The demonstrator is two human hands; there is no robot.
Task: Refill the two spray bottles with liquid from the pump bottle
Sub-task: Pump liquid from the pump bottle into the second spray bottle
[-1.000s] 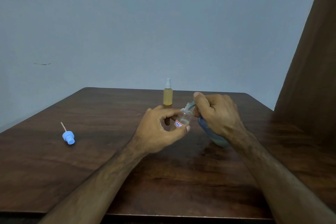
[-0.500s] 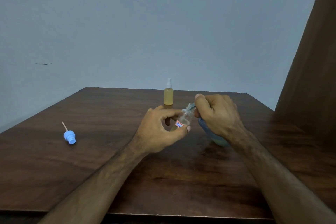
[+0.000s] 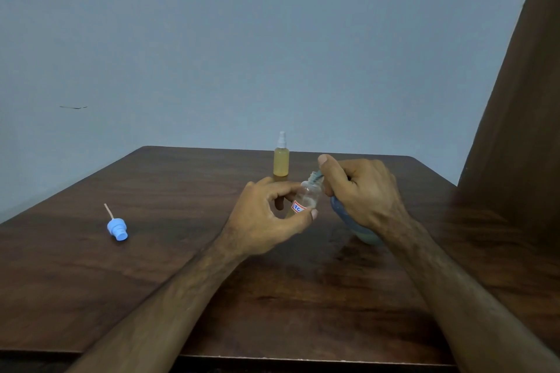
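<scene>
pumping liquid into the small clear spray bottle (image 3: 309, 195), pinched tilted in the left hand (image 3: 266, 218); right hand (image 3: 362, 191) curled round the pump bottle (image 3: 356, 222), thumb on top. next: steady nozzle-to-mouth aim, then recapping with the blue spray cap (image 3: 117, 228) on the table (image 3: 91, 281).

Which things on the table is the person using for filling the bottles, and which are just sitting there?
In use:
left hand
clear bottle
right hand
pump bottle
blue cap, off the clear bottle by the look of it
yellow bottle, the other one to refill

Just there:
table
curtain

Dark wooden table (image 3: 121, 297), blue-grey wall (image 3: 242, 39)
</scene>
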